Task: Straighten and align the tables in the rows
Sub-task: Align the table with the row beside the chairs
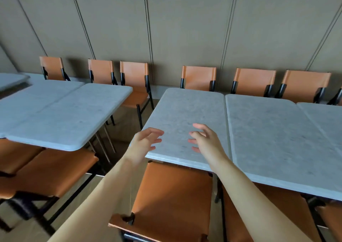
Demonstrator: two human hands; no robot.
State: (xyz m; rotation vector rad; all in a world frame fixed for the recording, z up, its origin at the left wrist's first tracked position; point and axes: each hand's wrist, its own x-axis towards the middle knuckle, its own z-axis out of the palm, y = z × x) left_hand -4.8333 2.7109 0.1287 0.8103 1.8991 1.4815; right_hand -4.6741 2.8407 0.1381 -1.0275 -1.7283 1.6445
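Nearest, under both forearms, an orange chair (172, 201) with black frame sits tucked at the near edge of the middle table (187, 112); its seat is below and behind the fingers. More orange chairs flank it, one to the left of the left arm (50, 171) and one to the right under the right arm (273, 215). Left hand (143, 143) hangs over the near-left corner of the middle table, fingers spread and loosely bent, holding nothing; whether it touches the top I cannot tell. Right hand (205, 140) is over the same tabletop, just beside the left, fingers (196, 126) spread and relaxed, gripping nothing, contact unclear. Right of the right fingers, the next table (273, 136) butts against the middle table's long edge, seam narrow; a further table (325, 119) sits beyond that at frame edge. Left of the left fingers, across a floor gap, the left table (74, 116) sits angled against the middle table's line, with another table (33, 97) joined on its far-left side. Ahead of the fingertips, past the tables' far edges, a row of orange chair backs (199, 78) stands along the panelled wall (185, 23).
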